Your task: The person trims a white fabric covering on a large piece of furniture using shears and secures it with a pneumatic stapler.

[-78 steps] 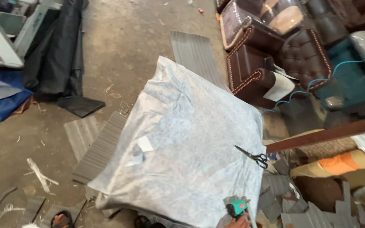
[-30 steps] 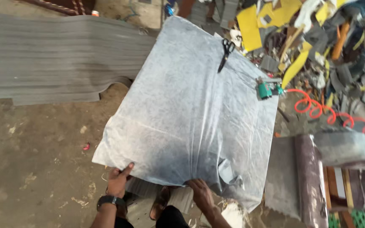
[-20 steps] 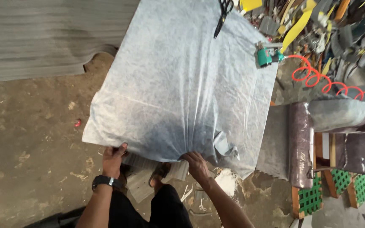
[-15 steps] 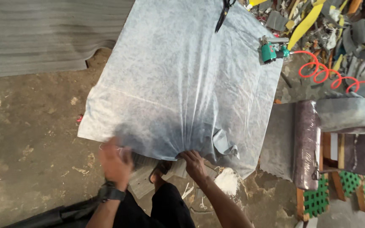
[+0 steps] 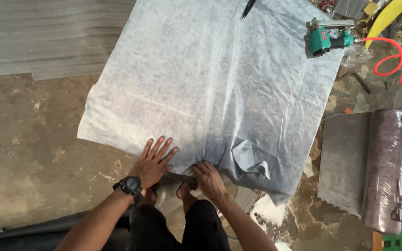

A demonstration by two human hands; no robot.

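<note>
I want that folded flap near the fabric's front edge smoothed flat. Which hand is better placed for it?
Probably the right hand: it grips the grey fabric sheet at its edge, just beside the folded flap. The left hand lies flat, farther away.

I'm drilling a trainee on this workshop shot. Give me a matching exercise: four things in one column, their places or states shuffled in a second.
Things:
1. left hand
2. right hand
3. green air tool
4. fabric roll

Places or states:
A. lies at the far right corner of the grey sheet, on a coiled orange hose
B. flat, fingers spread on the sheet
C. grips the sheet's near edge
D. lies on the floor, right of the sheet

Pairs: 1-B, 2-C, 3-A, 4-D
</note>
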